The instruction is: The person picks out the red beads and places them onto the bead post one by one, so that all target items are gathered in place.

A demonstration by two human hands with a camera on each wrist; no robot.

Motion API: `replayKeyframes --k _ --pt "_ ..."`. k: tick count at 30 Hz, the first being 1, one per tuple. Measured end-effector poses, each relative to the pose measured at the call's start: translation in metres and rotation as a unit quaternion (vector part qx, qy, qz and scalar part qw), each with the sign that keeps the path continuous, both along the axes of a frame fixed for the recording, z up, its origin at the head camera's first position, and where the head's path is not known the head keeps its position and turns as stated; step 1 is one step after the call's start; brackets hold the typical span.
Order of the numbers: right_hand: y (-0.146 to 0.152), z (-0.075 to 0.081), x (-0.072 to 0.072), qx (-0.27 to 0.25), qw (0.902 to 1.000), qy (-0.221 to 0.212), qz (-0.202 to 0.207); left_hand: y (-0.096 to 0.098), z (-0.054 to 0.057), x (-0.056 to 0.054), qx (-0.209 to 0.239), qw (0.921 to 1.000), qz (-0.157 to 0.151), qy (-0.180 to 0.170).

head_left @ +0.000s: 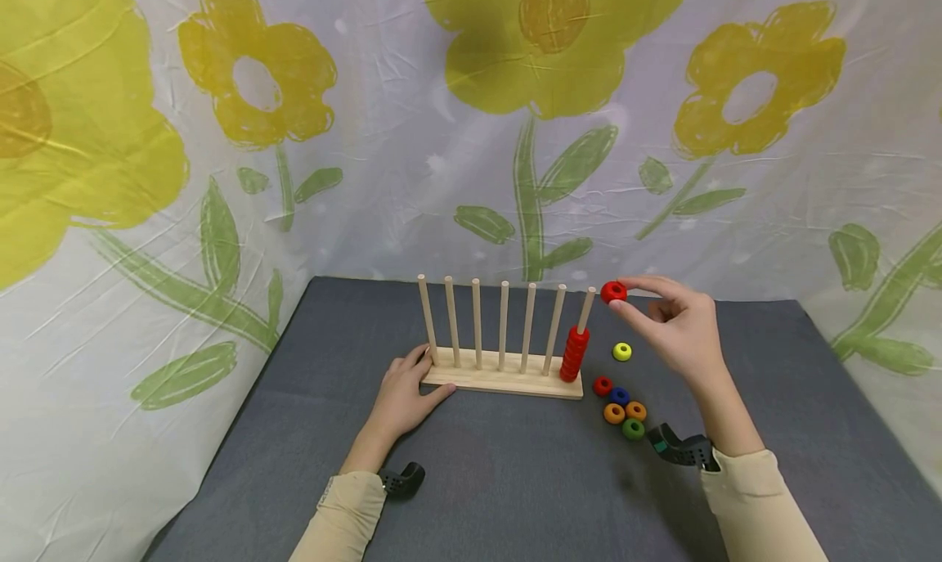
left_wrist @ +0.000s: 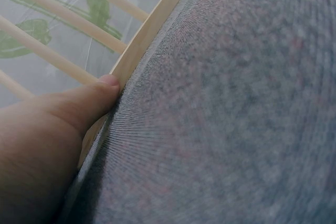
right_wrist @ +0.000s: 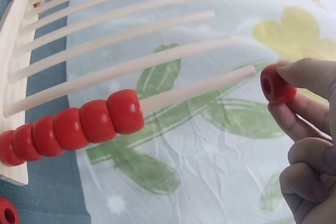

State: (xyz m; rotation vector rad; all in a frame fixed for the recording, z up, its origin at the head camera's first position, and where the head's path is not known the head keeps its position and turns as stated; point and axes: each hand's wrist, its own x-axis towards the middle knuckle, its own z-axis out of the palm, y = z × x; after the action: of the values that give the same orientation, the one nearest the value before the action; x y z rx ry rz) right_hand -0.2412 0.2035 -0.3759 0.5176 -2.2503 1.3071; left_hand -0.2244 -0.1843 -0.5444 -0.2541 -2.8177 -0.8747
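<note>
A wooden peg stand [head_left: 508,382] with a row of several upright pegs stands on the table. Red beads [head_left: 574,354] are stacked on its rightmost peg, their top one below the peg's tip. My right hand [head_left: 680,325] pinches another red bead [right_wrist: 278,84] between thumb and fingertips. In the right wrist view this bead is just beside the tip of that peg [right_wrist: 199,87], its hole facing the peg. My left hand [head_left: 403,394] holds the left end of the base, thumb [left_wrist: 100,95] along the front edge and fingers behind it.
Right of the stand lie loose beads: a yellow one [head_left: 621,352] farther back, then a red [head_left: 603,386], a blue [head_left: 619,396], two orange [head_left: 614,414] and a green one [head_left: 633,429] close together. A flowered cloth [head_left: 383,177] hangs behind the dark table [head_left: 500,480].
</note>
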Motion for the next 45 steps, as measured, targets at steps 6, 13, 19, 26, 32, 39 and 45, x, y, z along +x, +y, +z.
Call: replayKeyframes --k 6,13,19,26,32,39,45 --pt "-0.004 0.004 -0.001 0.0 0.9999 0.013 0.002 0.0 0.001 0.0 0.0 1.0 0.001 -0.001" --pt "-0.007 0.006 -0.002 0.002 0.9999 0.01 0.007 0.001 0.001 0.0 -0.004 1.0 0.004 0.001" --pt "-0.009 0.005 -0.005 -0.002 0.9999 0.005 0.014 0.001 0.001 0.0 -0.003 1.0 0.004 -0.008" --pt "-0.012 0.003 -0.008 0.005 0.9999 0.006 0.016 0.001 0.002 0.0 -0.005 1.0 0.001 -0.008" --pt "-0.015 0.003 -0.01 0.012 0.9997 0.009 0.019 0.001 0.002 0.0 -0.002 1.0 0.003 -0.008" --pt "-0.018 0.002 -0.013 0.014 0.9996 0.012 0.02 0.001 0.002 0.0 -0.002 1.0 0.003 -0.009" --pt "-0.023 0.002 -0.011 0.021 0.9996 0.009 0.014 0.001 0.001 0.0 -0.002 1.0 0.003 -0.009"
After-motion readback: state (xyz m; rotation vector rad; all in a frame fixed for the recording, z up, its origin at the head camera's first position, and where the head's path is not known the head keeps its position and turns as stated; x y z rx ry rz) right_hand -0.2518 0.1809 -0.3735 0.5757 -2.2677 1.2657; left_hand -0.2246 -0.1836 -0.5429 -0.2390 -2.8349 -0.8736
